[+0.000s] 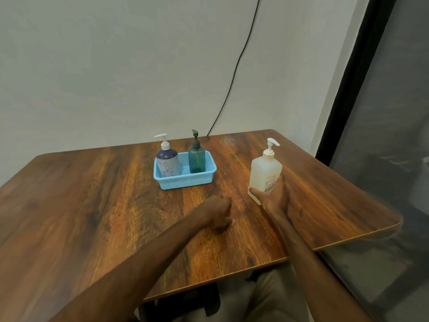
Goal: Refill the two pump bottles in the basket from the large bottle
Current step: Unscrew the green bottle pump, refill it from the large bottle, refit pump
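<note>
bare forearms (139,263); seemingly khaki trousers (267,298)

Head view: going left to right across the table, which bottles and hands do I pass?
In order: purple pump bottle → teal pump bottle → left hand → large bottle, which the right hand grips low down.
</note>
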